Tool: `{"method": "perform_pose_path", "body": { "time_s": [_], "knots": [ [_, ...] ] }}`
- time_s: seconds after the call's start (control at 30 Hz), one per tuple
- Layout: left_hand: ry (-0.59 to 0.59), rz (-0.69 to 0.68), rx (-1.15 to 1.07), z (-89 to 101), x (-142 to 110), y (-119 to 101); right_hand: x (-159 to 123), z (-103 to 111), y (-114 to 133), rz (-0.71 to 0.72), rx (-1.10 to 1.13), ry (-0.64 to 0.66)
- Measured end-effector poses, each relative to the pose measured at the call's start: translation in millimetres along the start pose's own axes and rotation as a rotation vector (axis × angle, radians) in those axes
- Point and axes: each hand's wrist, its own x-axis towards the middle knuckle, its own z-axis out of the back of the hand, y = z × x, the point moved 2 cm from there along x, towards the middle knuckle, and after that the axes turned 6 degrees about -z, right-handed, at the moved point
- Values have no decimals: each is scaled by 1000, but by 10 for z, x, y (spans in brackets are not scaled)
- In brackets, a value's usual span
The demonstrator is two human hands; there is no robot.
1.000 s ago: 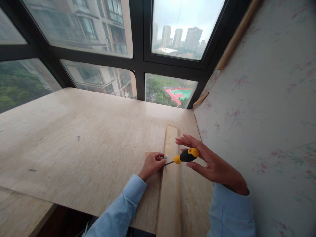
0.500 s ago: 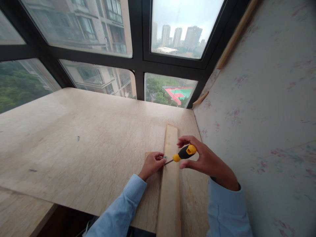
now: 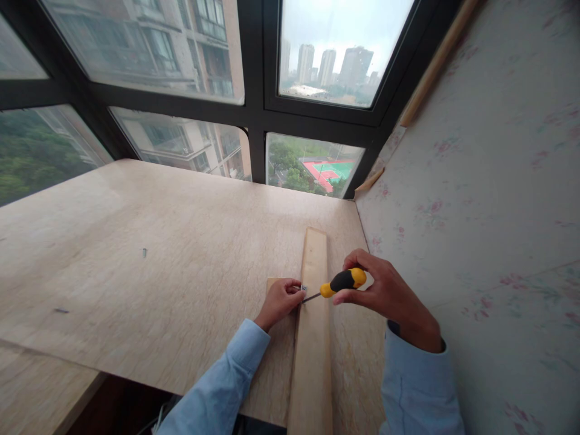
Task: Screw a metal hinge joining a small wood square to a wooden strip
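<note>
Right hand (image 3: 386, 292): sits slightly further right than half a second ago, upper fingers curled back; they close with the thumb about the handle of a yellow-and-black screwdriver (image 3: 341, 281), how firmly I cannot tell.
Left hand (image 3: 281, 300): stays where it was, fingers clamped on a small metal fitting (image 3: 303, 289) at the plank's left edge.
Screwdriver tip: just beside the left fingertips, down and left of the right fingers; whether it is seated in anything is too small to see.
Skid risk: the shaft leans well over, so pressure from the right fingers could throw the tip sideways into the left fingertips or score the wood.
Fitting risk: should the left pinch loosen, turning force could twist the piece out of line.
Wooden plank (image 3: 312, 362): runs between both sets of fingers, with no clamp showing; a sideways push could slide it along the bench (image 3: 181, 314).
Screws (image 3: 144, 253): two lie loose well left of the left fingers; a careless sweep of the left sleeve (image 3: 226, 368) could scatter them.
</note>
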Motion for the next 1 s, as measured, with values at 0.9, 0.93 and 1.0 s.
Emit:
{"method": "perform_pose_path", "body": {
  "time_s": [0.9,0.93,1.0],
  "knots": [
    [14,17,-4,4,-27,-68,2,-50,-37,12,188,123],
    [14,14,-8,6,-25,-65,-23,-41,-44,14,253,213],
    [16,4,-11,8,-18,-52,-71,-19,-55,3,378,359]
  ]
}}
